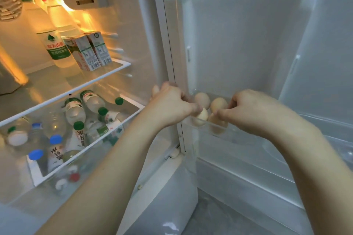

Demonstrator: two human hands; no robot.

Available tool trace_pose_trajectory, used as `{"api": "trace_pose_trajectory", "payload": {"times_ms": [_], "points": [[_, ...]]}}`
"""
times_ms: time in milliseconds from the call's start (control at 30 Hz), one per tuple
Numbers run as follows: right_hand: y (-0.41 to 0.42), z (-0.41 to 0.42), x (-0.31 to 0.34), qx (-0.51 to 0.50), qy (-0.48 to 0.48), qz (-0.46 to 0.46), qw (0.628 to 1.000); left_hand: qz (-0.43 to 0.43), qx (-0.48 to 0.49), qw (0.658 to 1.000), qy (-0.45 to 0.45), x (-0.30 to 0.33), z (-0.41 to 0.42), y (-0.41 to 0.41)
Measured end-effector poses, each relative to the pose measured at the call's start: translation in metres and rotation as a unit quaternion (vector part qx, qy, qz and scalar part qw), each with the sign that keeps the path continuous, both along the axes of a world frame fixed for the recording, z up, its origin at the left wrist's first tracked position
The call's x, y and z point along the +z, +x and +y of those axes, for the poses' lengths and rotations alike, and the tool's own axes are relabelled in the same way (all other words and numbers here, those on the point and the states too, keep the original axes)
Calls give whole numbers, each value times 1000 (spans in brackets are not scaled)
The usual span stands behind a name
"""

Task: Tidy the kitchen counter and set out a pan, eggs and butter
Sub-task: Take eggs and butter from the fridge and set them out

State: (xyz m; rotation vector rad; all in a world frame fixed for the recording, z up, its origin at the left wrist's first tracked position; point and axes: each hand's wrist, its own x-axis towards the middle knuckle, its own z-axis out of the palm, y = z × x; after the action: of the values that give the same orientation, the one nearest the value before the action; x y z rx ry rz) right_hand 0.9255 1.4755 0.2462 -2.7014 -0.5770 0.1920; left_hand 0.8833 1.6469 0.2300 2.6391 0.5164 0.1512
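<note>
The big water bottle (57,47) wears a green-and-white label with Chinese characters; two milk cartons (89,51) stand beside it on the glass shelf (114,70). In the clear door bin (225,133) sit four smooth oval eggs (202,99). The left hand (172,105) pinches one egg (202,115); the right hand (246,112) pinches another egg (217,120).

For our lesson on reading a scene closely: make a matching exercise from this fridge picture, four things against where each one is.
Things:
1. eggs
2. milk cartons
3. tall water bottle
4. small bottles

Places:
A. lying in the clear drawer
B. upright behind the cartons
C. door tray
D. front of the glass shelf

Pairs: 1-C, 2-D, 3-B, 4-A
</note>
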Motion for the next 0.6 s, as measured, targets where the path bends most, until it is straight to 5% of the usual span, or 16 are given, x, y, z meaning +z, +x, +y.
{"api": "trace_pose_trajectory", "payload": {"times_ms": [600], "points": [[1,13,9,71,-63,80,992,61,-51,997,-16,-9,7,17]]}}
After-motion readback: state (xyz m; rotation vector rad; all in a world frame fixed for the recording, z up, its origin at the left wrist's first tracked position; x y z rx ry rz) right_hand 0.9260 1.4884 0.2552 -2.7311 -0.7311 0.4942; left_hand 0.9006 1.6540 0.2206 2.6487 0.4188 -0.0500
